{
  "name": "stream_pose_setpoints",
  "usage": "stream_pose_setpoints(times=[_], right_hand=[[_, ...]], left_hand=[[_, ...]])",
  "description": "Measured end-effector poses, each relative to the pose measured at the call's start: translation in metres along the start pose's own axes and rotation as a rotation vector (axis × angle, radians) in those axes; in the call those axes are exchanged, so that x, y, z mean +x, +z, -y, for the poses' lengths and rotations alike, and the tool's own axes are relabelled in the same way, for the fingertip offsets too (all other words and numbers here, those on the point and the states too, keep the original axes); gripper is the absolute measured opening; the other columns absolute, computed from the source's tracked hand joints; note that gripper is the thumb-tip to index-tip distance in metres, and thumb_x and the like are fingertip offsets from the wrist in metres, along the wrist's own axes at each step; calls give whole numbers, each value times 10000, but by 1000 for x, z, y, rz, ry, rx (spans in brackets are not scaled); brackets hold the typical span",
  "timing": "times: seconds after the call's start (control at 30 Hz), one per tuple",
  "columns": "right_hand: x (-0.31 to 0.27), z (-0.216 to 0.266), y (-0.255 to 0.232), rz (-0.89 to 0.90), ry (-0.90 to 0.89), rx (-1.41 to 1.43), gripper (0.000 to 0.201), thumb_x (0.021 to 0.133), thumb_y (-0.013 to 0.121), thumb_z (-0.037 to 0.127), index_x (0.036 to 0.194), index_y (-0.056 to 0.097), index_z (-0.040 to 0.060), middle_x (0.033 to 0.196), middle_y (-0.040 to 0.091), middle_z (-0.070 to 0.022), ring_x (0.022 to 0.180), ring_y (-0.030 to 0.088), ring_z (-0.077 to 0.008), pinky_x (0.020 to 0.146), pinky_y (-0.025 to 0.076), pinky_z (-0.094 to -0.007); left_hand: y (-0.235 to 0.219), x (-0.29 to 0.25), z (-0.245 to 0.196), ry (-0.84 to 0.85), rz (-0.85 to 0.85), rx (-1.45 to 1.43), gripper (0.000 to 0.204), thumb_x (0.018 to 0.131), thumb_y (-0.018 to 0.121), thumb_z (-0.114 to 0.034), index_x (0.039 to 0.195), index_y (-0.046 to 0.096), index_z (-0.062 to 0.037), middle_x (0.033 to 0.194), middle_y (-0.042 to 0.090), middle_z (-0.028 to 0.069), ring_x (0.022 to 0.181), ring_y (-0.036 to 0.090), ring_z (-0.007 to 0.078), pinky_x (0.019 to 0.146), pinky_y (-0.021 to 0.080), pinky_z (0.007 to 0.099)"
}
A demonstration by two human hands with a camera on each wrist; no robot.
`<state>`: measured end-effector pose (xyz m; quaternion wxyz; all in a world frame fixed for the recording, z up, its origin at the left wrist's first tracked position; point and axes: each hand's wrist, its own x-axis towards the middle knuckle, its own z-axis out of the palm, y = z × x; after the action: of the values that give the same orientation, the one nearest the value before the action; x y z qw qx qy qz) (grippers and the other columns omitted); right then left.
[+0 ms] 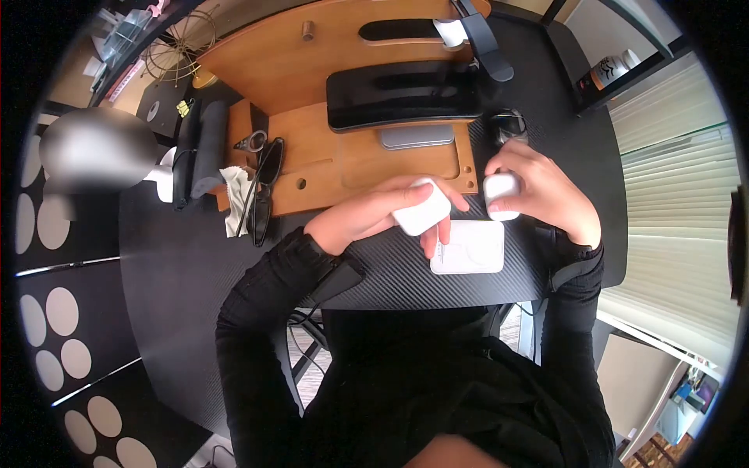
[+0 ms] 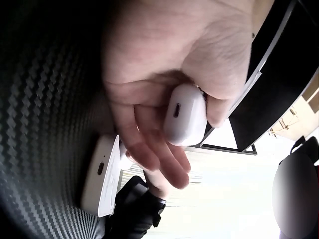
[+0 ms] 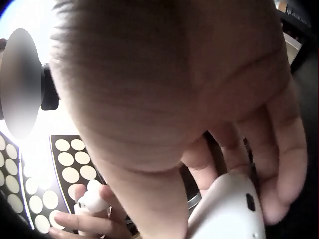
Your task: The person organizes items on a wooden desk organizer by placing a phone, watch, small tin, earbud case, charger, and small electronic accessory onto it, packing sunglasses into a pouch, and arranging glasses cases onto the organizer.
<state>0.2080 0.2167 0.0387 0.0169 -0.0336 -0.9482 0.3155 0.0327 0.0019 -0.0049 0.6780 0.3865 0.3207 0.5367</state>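
In the head view my left hand (image 1: 373, 207) holds a white earbud charging case (image 1: 424, 209), thumb along its top edge. The left wrist view shows a dark port slot on this case (image 2: 185, 115), which lies against the palm and fingers. My right hand (image 1: 551, 192) grips a second, rounded white earbud case (image 1: 502, 193) between thumb and fingers, just above the table. Its dark port shows on the case (image 3: 227, 211) in the right wrist view. A flat white power bank (image 1: 476, 248) with a faint ring lies on the table below both hands, partly overlapped by the left fingers.
A wooden desk organizer (image 1: 289, 168) stands behind the hands, with a black padded rest (image 1: 403, 95) and a grey tin (image 1: 417, 137). Sunglasses (image 1: 264, 195) and a cloth (image 1: 236, 201) lie at its left. A black mouse (image 1: 509, 125) sits beyond the right hand.
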Motion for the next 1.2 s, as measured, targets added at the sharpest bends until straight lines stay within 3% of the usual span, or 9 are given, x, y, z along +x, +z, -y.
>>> stream_pose_setpoints(times=[0.17, 0.27, 0.33, 0.37, 0.5, 0.67, 0.9, 1.03, 1.2], right_hand=[[6, 1, 2, -191, -34, 235, 322, 744, 798, 45, 1012, 624, 9, 953, 560, -52, 815, 617, -141, 654, 498, -259], [14, 5, 12, -278, -26, 454, 300, 783, 792, 57, 1028, 626, 4, 974, 558, -33, 825, 612, -106, 671, 508, -241], [16, 9, 19, -215, -26, 546, 276, 806, 781, 70, 1038, 640, 17, 1012, 569, -34, 825, 623, -96, 668, 520, -232], [17, 10, 24, -180, -17, 557, 271, 812, 777, 75, 1039, 642, 14, 1021, 572, -39, 812, 628, -100, 661, 523, -235], [21, 21, 34, -65, 69, 544, 300, 849, 747, 69, 1126, 648, 7, 1074, 556, -54, 839, 653, -121, 688, 535, -253], [25, 16, 44, -135, 0, 551, 370, 841, 752, 63, 1188, 634, 14, 1100, 546, -88, 838, 672, -136, 690, 566, -258], [26, 28, 41, -95, 35, 595, 407, 805, 742, -43, 1196, 640, 8, 1193, 532, -93, 881, 654, -156, 760, 553, -264], [25, 32, 39, -62, 37, 448, 426, 778, 749, -62, 1186, 648, 9, 1167, 559, -88, 843, 649, -131, 766, 565, -249], [31, 31, 45, -57, 13, 506, 433, 769, 753, -63, 1182, 652, 14, 1074, 601, -73, 810, 646, -110, 720, 570, -231]], left_hand=[[2, -1, -3, 47, 16, 121, 551, 1045, 408, -450, 1318, 501, 19, 966, 633, 130, 780, 637, 184, 637, 482, 285], [10, -12, -12, 6, -111, 18, 524, 1000, 528, -318, 1411, 397, -20, 1106, 599, 154, 809, 624, 189, 615, 456, 269], [7, -22, -14, 101, -176, 73, 684, 885, 631, -173, 1471, 288, -85, 1251, 531, 189, 838, 625, 218, 609, 461, 270], [4, -30, -19, 47, -212, 97, 780, 794, 659, -64, 1467, 268, -121, 1357, 464, 198, 893, 650, 279, 651, 520, 303], [-10, -58, -25, 35, -199, 130, 730, 835, 628, 56, 1451, 287, -139, 1422, 457, 151, 1142, 637, 331, 877, 575, 372], [-9, -74, -35, -52, -363, 245, 765, 769, 723, 29, 1425, 366, -133, 1428, 483, 145, 1089, 654, 320, 848, 563, 361], [-13, -78, -35, 146, -418, 440, 726, 757, 713, 54, 1403, 419, -95, 1391, 530, 121, 1097, 643, 234, 939, 503, 336], [-18, -75, -26, 239, -453, 586, 643, 778, 709, 68, 1366, 498, -83, 1346, 553, 82, 1123, 621, 201, 956, 496, 319], [-24, -76, -21, 147, -503, 687, 482, 794, 735, 20, 1252, 612, -68, 1266, 569, 55, 1103, 596, 176, 934, 486, 302]])
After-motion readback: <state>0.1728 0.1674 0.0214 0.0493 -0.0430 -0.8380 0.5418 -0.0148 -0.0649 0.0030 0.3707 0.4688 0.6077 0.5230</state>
